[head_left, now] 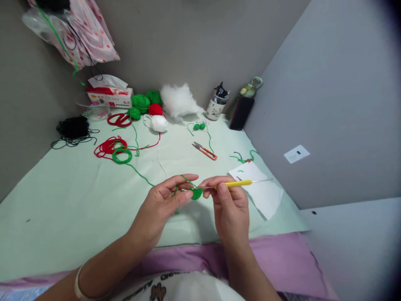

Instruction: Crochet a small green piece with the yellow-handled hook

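A small green crochet piece (196, 193) is pinched between the thumb and fingers of my left hand (166, 196). Green yarn (142, 176) runs from a coil on the table to this hand and passes over its raised index finger. My right hand (230, 205) grips a crochet hook (234, 183) by its yellow handle. One thin metal end of the hook meets the top edge of the green piece; the other points right. Whether a loop sits on the hook is too small to tell.
Orange thread snips (204, 151) lie beyond my hands. Yarn balls (140, 103), white stuffing (180, 100), red-handled scissors (119, 120), a tissue box (109, 97), a pen cup (216, 106) and a bottle (247, 90) line the back. White paper (260, 190) lies right, black yarn (73, 127) left.
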Available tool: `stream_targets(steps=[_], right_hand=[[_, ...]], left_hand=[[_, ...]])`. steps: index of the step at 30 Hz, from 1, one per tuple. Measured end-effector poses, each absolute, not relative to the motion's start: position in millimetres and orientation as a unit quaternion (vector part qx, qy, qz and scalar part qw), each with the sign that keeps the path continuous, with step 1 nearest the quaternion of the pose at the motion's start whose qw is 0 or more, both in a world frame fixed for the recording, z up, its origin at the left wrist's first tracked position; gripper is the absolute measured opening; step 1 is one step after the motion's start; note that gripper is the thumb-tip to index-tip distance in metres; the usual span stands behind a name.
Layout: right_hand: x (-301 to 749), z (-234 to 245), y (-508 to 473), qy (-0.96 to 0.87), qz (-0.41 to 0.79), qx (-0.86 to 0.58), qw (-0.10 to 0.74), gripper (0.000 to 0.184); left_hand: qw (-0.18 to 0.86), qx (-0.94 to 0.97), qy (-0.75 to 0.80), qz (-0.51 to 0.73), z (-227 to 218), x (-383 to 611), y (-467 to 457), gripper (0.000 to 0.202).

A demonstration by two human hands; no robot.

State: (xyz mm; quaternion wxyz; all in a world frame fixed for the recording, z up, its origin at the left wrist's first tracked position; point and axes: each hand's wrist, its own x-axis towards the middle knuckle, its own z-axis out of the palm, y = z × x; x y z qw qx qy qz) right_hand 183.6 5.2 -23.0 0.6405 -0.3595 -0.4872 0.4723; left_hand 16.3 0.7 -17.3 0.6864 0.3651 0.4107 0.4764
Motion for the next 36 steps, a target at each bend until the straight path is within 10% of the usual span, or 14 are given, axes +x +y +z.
stream_targets(steps=[8, 19, 28, 36], right_hand=[[188, -16, -1, -0.573, 0.406, -0.363, 0.612, 0.023], [183, -31, -7, -0.774, -0.060, -0.378, 0.504, 0.037], [182, -17, 2, -0.583, 0.346, -0.358, 0.642, 0.022], [180, -27, -8, -0.716, 0.140, -0.390, 0.562, 0.038]], left_hand=[[0.679, 0.371, 0.413, 0.480, -12, 14, 1, 0.026], [0.712, 0.320, 0.375, 0.499, -9, 22, -1, 0.038], [0.754, 0.287, 0.345, 0.479, -4, 15, 7, 0.031], [0.730, 0.301, 0.356, 0.500, -5, 23, 2, 0.039]])
